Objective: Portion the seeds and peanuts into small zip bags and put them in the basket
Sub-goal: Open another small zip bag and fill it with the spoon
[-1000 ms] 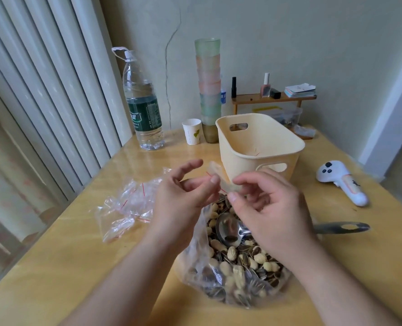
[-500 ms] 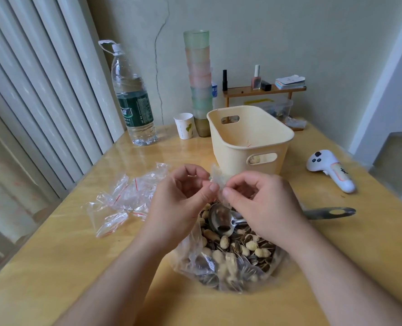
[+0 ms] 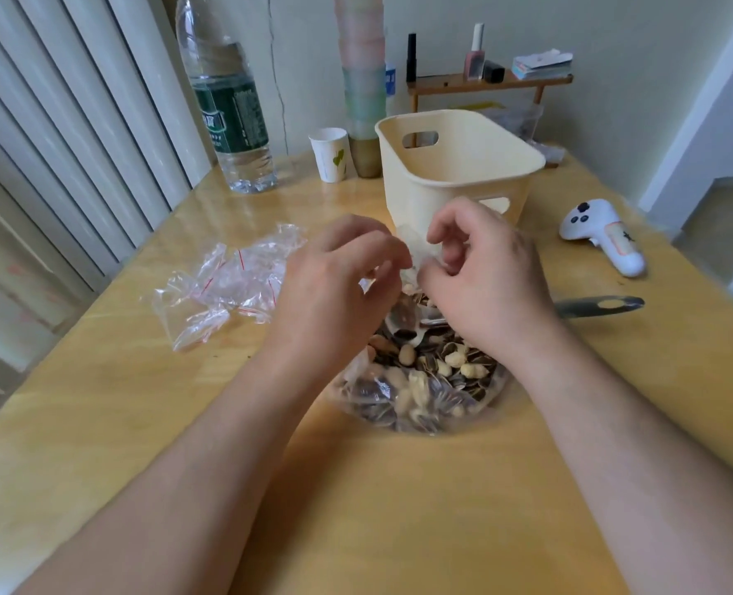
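A large clear bag of sunflower seeds and peanuts (image 3: pixel 420 388) lies open on the wooden table (image 3: pixel 399 508) in front of me. A metal scoop sits in it, its handle (image 3: pixel 598 306) sticking out to the right. My left hand (image 3: pixel 339 289) and my right hand (image 3: pixel 484 272) are close together above the big bag, both pinching a small clear zip bag (image 3: pixel 414 246) between their fingertips. The cream basket (image 3: pixel 454 173) stands just behind my hands; no bags show inside it. A loose pile of small zip bags (image 3: pixel 227 281) with red strips lies to the left.
At the back stand a big water bottle (image 3: pixel 229 109), a paper cup (image 3: pixel 330 154) and a stack of coloured cups (image 3: pixel 362 79). A small wooden shelf (image 3: pixel 489 81) holds little bottles and cards. A white controller (image 3: pixel 602 234) lies at the right. White vertical slats (image 3: pixel 77 122) run along the left.
The camera has tilted down and moved closer. My hands have drawn nearer to each other, still pinching the small bag, with the fingers curled tighter over it.
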Tool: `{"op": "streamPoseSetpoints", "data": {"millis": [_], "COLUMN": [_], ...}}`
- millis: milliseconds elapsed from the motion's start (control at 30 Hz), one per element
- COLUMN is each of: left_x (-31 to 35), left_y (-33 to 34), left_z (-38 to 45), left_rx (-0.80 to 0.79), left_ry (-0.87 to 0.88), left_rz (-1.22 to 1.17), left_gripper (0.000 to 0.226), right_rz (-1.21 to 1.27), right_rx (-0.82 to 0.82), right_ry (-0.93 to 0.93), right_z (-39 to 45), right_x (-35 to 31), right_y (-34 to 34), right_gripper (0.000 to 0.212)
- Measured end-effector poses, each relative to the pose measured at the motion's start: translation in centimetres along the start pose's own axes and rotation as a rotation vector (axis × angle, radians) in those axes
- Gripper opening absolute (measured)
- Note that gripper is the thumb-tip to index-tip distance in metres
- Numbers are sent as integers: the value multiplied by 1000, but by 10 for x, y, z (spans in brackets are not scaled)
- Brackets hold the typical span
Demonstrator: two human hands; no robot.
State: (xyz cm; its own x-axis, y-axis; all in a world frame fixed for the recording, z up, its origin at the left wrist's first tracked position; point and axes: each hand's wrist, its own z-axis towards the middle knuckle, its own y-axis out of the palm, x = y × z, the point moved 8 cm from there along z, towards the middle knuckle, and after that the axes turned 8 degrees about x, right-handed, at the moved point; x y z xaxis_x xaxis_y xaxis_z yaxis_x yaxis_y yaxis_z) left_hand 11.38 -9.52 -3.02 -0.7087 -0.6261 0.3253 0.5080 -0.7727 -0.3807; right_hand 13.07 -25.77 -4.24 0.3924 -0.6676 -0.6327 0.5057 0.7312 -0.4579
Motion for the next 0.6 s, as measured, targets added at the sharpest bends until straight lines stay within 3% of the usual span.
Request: {"op": "streamPoseSetpoints", "data": {"millis": [100, 200, 267, 467, 533, 600], "left_x": [9, 8, 4, -4, -5, -13], "left_y": [5, 14, 18, 17, 13, 7], "left_z": [-1, -7, -10, -12, -11, -9], "left_rx": [-102, -248, -292, -283, -223, -132], "left_ry": [25, 78, 54, -81, -100, -182], "left_rz": [-91, -91, -97, -182, -208, -261], "left_gripper": [23, 75, 90, 81, 75, 70], "right_rz": [181, 432, 563, 687, 718, 705], "right_rx": [-46, -122, -178, -219, -248, -257], "right_ry": [169, 284, 335, 396, 394, 390], "right_z": [0, -3, -5, -6, -5, -2], "right_x": [12, 15, 15, 12, 11, 15], "right_y": [6, 13, 17, 21, 20, 16], "right_gripper": [21, 26, 26, 24, 16, 22]}}
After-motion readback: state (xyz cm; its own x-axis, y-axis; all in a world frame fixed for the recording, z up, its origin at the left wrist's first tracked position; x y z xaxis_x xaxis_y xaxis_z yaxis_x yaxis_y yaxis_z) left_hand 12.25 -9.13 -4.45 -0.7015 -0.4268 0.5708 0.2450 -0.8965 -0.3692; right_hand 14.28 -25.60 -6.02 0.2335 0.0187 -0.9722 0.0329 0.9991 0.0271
